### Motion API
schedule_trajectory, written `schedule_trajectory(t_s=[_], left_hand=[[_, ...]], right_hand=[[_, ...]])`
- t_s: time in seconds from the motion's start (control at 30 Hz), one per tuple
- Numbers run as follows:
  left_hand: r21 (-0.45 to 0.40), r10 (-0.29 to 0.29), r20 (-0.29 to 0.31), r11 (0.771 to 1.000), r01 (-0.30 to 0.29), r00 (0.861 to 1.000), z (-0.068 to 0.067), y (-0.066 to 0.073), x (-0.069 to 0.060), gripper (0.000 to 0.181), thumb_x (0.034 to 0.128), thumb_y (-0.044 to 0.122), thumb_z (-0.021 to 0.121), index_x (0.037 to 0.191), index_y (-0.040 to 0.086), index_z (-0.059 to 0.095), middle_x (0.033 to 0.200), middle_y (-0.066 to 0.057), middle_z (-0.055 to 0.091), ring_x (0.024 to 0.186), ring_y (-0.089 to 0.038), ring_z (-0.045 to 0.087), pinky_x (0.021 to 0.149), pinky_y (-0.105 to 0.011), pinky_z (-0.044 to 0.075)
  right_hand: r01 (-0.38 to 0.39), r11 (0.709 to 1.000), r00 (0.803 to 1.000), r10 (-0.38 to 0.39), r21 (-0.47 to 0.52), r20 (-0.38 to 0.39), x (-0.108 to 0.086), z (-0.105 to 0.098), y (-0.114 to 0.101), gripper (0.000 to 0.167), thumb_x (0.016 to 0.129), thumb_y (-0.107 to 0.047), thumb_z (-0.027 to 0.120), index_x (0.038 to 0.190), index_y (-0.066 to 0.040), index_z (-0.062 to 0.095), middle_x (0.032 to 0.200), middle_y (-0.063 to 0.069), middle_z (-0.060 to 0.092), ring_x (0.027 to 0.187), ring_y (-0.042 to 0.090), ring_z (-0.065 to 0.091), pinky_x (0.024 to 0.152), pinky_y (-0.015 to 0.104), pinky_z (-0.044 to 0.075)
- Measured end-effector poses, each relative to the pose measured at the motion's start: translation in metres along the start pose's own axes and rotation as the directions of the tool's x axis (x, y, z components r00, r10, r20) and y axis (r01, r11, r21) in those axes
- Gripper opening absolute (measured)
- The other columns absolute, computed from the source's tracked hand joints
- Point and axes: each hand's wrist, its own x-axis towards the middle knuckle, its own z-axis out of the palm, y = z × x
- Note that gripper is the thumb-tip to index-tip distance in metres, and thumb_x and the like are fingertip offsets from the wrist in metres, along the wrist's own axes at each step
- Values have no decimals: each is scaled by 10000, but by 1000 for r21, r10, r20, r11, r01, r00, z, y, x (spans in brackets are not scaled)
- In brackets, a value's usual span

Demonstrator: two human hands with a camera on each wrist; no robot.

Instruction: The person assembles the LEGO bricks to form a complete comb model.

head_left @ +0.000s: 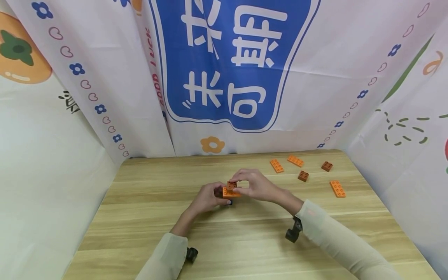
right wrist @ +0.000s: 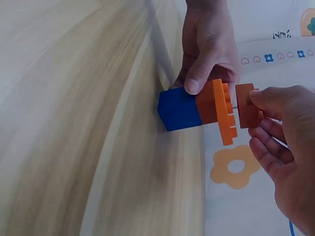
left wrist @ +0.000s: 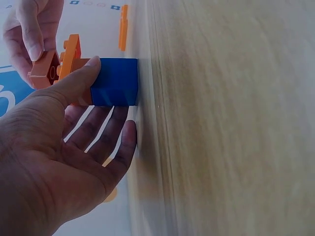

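A blue block [left wrist: 115, 81] stands on the wooden table, with a brown block [right wrist: 205, 108] on it and an orange plate [right wrist: 224, 112] on top. The left hand [head_left: 207, 198] grips this stack, its thumb on the blue and brown blocks and its fingers behind. Between thumb and fingers, the right hand [head_left: 257, 186] pinches a second brown block [right wrist: 247, 105]. In the right wrist view a narrow gap separates that block from the studs of the orange plate. The right hand [right wrist: 295, 132] touches only this block.
Toward the right back of the table [head_left: 280, 241] lie orange plates [head_left: 276, 165] [head_left: 295, 161] [head_left: 337, 188] and two small brown blocks [head_left: 303, 176] [head_left: 327, 166]. A printed cloth [head_left: 140, 77] hangs behind the table's back edge.
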Motion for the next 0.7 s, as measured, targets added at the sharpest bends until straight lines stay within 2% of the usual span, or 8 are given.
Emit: schedule_trajectory(t_s=[0.4, 0.7], left_hand=[[1, 4, 2, 1000, -4, 1000, -1, 0, -1, 346, 863, 71, 888, 1169, 51, 727, 1073, -48, 757, 914, -118, 691, 792, -247, 569], [-6, -3, 0, 1000, 3, 1000, 0, -1, -1, 311, 864, 82, 889, 1128, 55, 726, 1059, -47, 757, 929, -127, 704, 815, -262, 580]], right_hand=[[-22, 1000, 1000, 21, 12, 15, 1, 10, 1, 257, 928, -101, 836, 1174, -43, 788, 1132, 63, 759, 1010, 168, 717, 794, 426, 629], [-2, 1000, 1000, 2, 9, -6, 2, 15, 1, 272, 912, -88, 848, 1165, -16, 783, 1125, 84, 761, 1005, 188, 731, 783, 294, 621]])
